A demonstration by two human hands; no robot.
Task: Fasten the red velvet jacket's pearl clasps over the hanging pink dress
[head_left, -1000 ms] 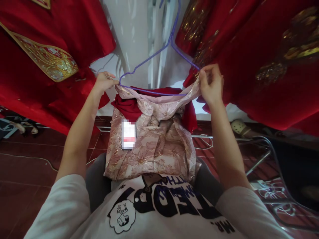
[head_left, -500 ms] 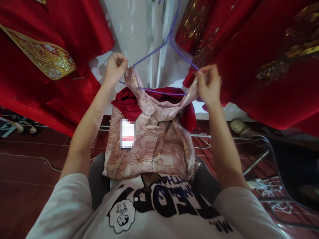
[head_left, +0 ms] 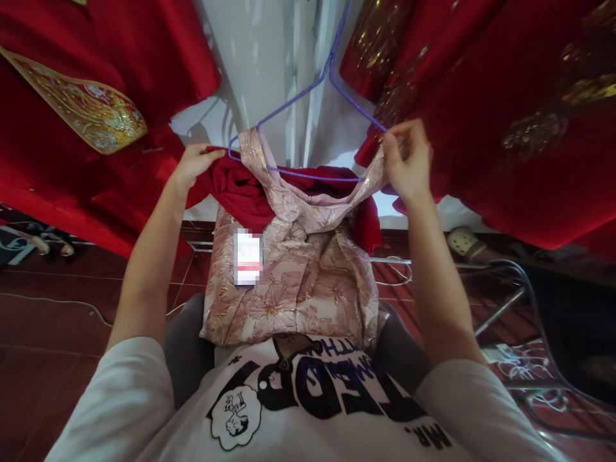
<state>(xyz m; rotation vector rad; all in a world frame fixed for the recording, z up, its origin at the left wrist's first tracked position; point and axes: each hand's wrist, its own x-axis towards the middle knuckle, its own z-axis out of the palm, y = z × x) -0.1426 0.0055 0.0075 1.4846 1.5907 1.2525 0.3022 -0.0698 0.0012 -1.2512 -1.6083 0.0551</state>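
Observation:
A pink-and-gold brocade dress (head_left: 274,289) hangs in front of me, its lower part against my lap. A purple hanger (head_left: 298,97) runs through its neckline. Between the fingertips of my left hand (head_left: 195,168) is red cloth (head_left: 235,192), apparently a sleeve, stretched out to the left. The hanger's left end pokes out beside the brocade shoulder there. My right hand (head_left: 410,159) grips the dress's right shoulder close to the hanger's other arm; its fingertips are partly hidden. A white tag (head_left: 248,258), blurred out, lies on the dress front.
Red garments with gold embroidery hang on the left (head_left: 168,38) and on the right (head_left: 462,141). Behind the hanger is a pale wall (head_left: 255,58). At lower right stand a metal-framed chair (head_left: 524,282), a clog (head_left: 464,242) and tangled white cables (head_left: 520,366) on the tiled floor.
My left hand has moved left and down from beside the brocade shoulder and now pulls the red cloth outward. The hanger's left end is now exposed. My right hand stays nearly in place.

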